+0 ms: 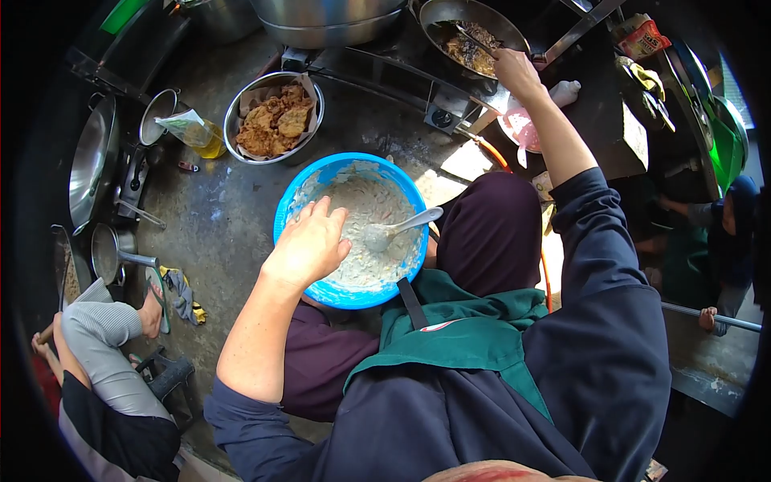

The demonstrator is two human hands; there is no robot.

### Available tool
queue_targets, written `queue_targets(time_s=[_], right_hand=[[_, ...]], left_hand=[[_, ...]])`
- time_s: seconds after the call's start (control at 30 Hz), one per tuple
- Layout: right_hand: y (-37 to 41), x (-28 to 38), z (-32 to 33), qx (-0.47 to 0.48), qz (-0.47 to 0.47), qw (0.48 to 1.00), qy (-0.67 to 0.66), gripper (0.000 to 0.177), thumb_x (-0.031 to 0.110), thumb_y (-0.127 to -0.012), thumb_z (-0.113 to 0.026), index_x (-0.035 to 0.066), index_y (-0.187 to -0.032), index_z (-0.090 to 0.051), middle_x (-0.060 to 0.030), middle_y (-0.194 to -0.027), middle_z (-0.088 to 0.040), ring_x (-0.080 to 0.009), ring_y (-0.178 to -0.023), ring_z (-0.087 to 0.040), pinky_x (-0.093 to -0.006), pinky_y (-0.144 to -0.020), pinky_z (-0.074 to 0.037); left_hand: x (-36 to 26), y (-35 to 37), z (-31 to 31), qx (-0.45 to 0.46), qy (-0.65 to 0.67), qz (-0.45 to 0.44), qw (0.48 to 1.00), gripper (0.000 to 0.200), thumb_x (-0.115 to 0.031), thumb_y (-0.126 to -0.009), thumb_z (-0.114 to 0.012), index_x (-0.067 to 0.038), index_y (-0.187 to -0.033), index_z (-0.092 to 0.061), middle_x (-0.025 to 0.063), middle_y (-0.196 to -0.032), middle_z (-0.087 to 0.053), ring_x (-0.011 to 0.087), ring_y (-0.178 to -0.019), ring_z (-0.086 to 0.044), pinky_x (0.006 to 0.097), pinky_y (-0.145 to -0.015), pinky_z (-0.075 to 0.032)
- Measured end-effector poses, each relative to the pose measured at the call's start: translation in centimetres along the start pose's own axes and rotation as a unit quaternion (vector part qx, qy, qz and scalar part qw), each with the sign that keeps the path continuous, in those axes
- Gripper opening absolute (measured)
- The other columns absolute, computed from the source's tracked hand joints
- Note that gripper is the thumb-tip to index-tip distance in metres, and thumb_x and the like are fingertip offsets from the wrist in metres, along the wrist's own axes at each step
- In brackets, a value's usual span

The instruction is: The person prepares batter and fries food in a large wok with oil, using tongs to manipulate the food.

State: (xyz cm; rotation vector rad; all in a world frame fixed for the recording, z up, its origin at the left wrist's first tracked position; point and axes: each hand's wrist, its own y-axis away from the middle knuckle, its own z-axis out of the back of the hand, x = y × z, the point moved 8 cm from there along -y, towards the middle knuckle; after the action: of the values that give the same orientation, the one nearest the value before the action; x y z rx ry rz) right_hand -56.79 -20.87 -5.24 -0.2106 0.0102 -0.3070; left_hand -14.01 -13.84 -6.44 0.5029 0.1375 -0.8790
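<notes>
My left hand [309, 245] is over the near left side of a blue basin [282, 210], palm down and fingers apart, with nothing visible in them. Thick pale batter with small bits [361, 271] fills the basin. A metal spoon [418, 219] rests in the batter, its handle over the right rim. At the upper right, my right hand [518, 74] is closed round the handle of a long metal cooking utensil [475, 39]. Its far end reaches into a wok [431, 11], where brown food fries in dark bubbling oil [466, 56].
A metal bowl [230, 128] of fried fritters [277, 124] stands behind the basin. Beside it are an oil pouch [205, 138] and a strainer [158, 116]. A large pot [329, 28] sits at the back. Another person's leg [108, 329] is at left; another person [723, 233] is at right.
</notes>
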Motion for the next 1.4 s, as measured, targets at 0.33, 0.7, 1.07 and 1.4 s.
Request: queue_targets(time_s=[0.33,0.7,1.07,1.4], right_hand=[[0.2,0.6,-0.4,-0.011,0.008,1.000,-0.027,0.018,0.004,-0.077,-0.049,-0.004,-0.084,-0.064,-0.0254,-0.092,-0.064,-0.0397,-0.090,-0.062,-0.0452,-0.079,-0.050],[0.1,0.2,-0.2,-0.007,-0.004,0.999,-0.033,0.019,0.003,-0.076,-0.051,-0.004,-0.086,-0.066,-0.0259,-0.093,-0.064,-0.0389,-0.090,-0.063,-0.0442,-0.081,-0.050],[0.1,-0.4,-0.8,0.023,-0.036,0.998,-0.043,0.025,0.004,-0.077,-0.051,0.000,-0.095,-0.067,-0.0251,-0.098,-0.064,-0.0389,-0.094,-0.062,-0.0434,-0.084,-0.049],[4.5,-5.1,4.8,-0.018,-0.053,0.997,-0.046,0.030,0.009,-0.078,-0.051,0.003,-0.102,-0.067,-0.0218,-0.099,-0.064,-0.0377,-0.094,-0.061,-0.0432,-0.088,-0.047]], left_hand=[[-0.1,0.0,-0.1,0.010,-0.006,-0.007,1.000,0.050,-0.024,-0.082,-0.062,-0.004,-0.126,-0.049,0.0268,-0.135,-0.042,0.0402,-0.125,-0.042,0.0457,-0.103,-0.037],[-0.3,-0.3,0.0,0.024,-0.005,-0.001,1.000,0.050,-0.023,-0.082,-0.061,-0.003,-0.126,-0.049,0.0272,-0.135,-0.042,0.0406,-0.126,-0.041,0.0448,-0.104,-0.036],[0.0,-0.4,0.1,0.018,-0.002,-0.003,1.000,0.050,-0.024,-0.083,-0.061,-0.003,-0.126,-0.049,0.0275,-0.134,-0.043,0.0403,-0.126,-0.041,0.0448,-0.104,-0.037],[0.1,-0.6,0.2,0.022,-0.009,0.004,1.000,0.050,-0.025,-0.083,-0.061,-0.003,-0.127,-0.049,0.0271,-0.135,-0.042,0.0402,-0.126,-0.040,0.0450,-0.105,-0.036]])
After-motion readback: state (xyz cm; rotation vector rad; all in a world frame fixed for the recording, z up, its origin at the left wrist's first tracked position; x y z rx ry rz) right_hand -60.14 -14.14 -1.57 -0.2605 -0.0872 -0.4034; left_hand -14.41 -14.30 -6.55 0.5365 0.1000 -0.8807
